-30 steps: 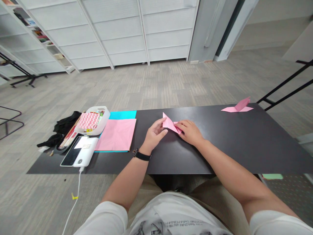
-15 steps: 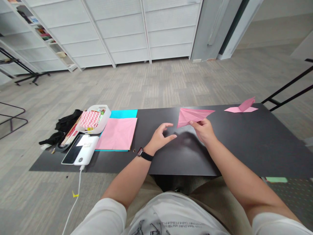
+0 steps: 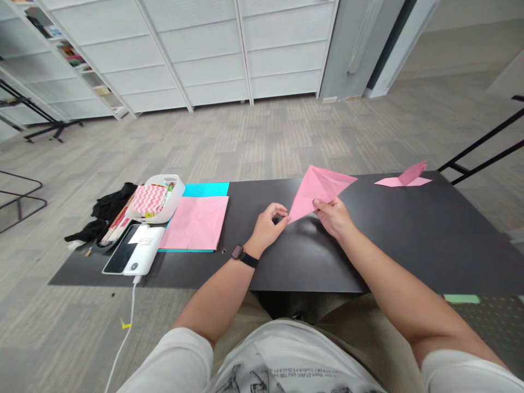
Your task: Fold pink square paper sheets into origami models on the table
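Note:
A folded sheet of pink paper [image 3: 317, 188], creased into a pointed shape, is held above the black table. My right hand [image 3: 333, 215] pinches its lower right edge, thumb on the near face. At the paper's lower left corner is my left hand [image 3: 271, 225], thumb and fingers closed on the tip. A watch is on my left wrist. Farther right lies a folded pink paper piece [image 3: 409, 177] with a flat base and a raised flap.
On the left, pink paper sheets [image 3: 196, 224] lie over blue paper [image 3: 208, 189]. Beside them are a white basket [image 3: 178, 194], a phone [image 3: 120, 254], a white power bank [image 3: 145, 251] with a cable, and a black cloth [image 3: 112, 202]. The black table [image 3: 450, 234] extends right.
The pink paper has turned so its left corner points down toward me. My left hand has closed from an open pose onto that corner; my right hand keeps hold.

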Demonstrator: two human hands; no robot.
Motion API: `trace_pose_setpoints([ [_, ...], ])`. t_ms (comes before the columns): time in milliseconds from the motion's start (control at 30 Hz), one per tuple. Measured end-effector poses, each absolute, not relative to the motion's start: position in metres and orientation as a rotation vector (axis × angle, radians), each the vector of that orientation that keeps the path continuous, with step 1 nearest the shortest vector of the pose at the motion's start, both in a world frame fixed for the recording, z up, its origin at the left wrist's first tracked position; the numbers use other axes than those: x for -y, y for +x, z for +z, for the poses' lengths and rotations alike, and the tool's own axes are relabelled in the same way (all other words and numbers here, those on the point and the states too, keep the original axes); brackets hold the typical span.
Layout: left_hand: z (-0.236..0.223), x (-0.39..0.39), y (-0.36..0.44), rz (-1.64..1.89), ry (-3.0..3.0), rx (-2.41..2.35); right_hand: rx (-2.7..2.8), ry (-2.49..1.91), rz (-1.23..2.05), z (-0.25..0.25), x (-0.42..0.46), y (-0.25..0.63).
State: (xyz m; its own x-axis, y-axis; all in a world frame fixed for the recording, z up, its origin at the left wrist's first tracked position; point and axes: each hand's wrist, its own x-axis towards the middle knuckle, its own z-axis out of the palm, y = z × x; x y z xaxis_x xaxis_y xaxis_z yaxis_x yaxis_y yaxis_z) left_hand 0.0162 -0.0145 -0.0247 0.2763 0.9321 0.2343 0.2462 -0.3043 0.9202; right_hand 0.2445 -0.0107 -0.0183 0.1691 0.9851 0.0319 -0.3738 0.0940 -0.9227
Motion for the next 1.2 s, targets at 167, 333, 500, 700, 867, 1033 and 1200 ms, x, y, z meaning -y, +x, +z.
trace_pose_setpoints([
  [167, -0.019, 0.011, -0.002, 1.08, 1.883, -1.243, 0.889, -1.037, 1.0, -0.025, -0.002, 0.271],
  [333, -0.021, 0.004, -0.019, 0.95, 2.097, -1.41, 1.102, -1.294, 0.829, -0.038, -0.009, 0.296],
  [500, -0.021, -0.001, -0.025, 0.915, 2.206, -1.68, 1.661, -1.408, 0.608, -0.039, 0.002, 0.291],
  [700, -0.022, 0.011, -0.013, 0.891, 2.351, -1.415, 2.08, -1.311, 0.357, -0.038, 0.007, 0.284],
  [867, -0.026, 0.025, 0.005, 0.651, 2.463, -1.317, 2.078, -1.297, 0.405, -0.041, 0.005, 0.29],
  [1033, -0.029, 0.023, 0.005, 0.672, 2.461, -1.321, 2.071, -1.247, 0.477, -0.039, 0.005, 0.294],
  [1200, -0.03, 0.015, 0.002, 0.664, 2.473, -1.291, 2.123, -1.193, 0.477, -0.04, 0.002, 0.295],
])
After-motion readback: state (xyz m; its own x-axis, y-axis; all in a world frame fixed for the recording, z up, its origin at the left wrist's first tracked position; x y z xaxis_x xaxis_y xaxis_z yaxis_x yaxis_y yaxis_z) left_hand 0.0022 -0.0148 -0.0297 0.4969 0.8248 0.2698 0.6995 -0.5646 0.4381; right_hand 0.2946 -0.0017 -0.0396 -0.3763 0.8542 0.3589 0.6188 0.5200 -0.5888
